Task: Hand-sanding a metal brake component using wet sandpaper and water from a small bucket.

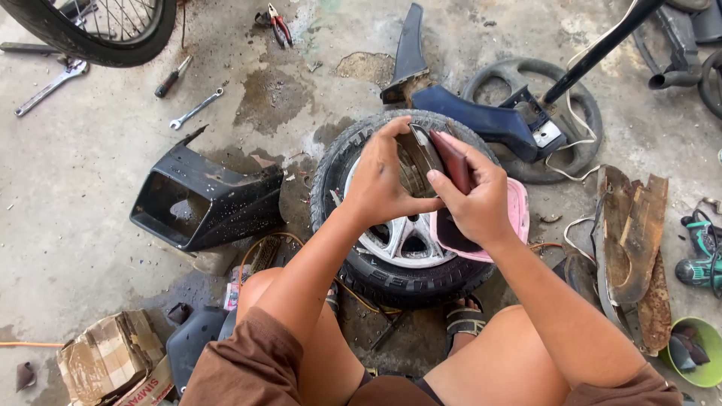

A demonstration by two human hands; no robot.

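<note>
Curved brake shoe [418,159] pinched in left hand [378,180] grip — rigid, probably weighty; right hand [475,197] rubbing dark-red sandpaper [453,159] — best held by edges.

Two hands, left hand [380,180] and right hand [475,197], share one grip on one curved part [418,156]. Below the grip: one small wheel [398,259]. Far left of it: two wrenches [197,108] [49,86] (one much larger), one screwdriver [173,77], one pair of pliers [278,22].

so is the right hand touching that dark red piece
Touching: the head view shows the right hand with its fingers wrapped on the dark red piece.
</note>
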